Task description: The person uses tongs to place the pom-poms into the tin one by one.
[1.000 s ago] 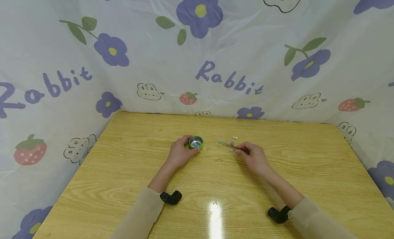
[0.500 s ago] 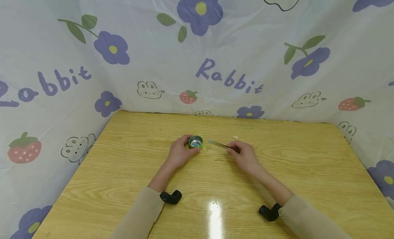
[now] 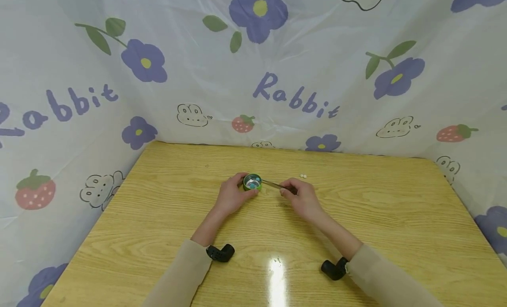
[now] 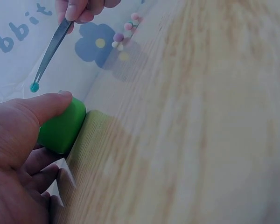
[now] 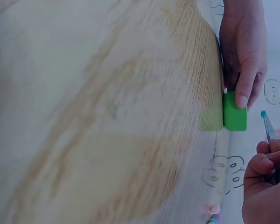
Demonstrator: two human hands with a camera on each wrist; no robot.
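A small green tin (image 4: 67, 126), silvery inside, stands upright on the table. My left hand (image 3: 231, 193) grips it with the thumb on the near side and fingers round the back. Blue-teal balls (image 3: 252, 186) lie inside it. Pinched in my right hand (image 3: 304, 200) are metal tweezers (image 4: 52, 50), pointing left. Their tips hold one small teal ball (image 4: 34, 87), which is over the tin's opening in the head view and above the rim in the left wrist view.
Two small white balls (image 3: 303, 176) lie on the wooden table (image 3: 356, 201) beyond my right hand. A purple ball (image 4: 118, 37) and pink balls (image 4: 134, 16) show near them in the left wrist view. A printed cloth (image 3: 214, 78) hangs behind the table.
My right hand has moved left, carrying the tweezers and teal ball from beside the loose balls to over the tin. My left hand and the tin have stayed put.
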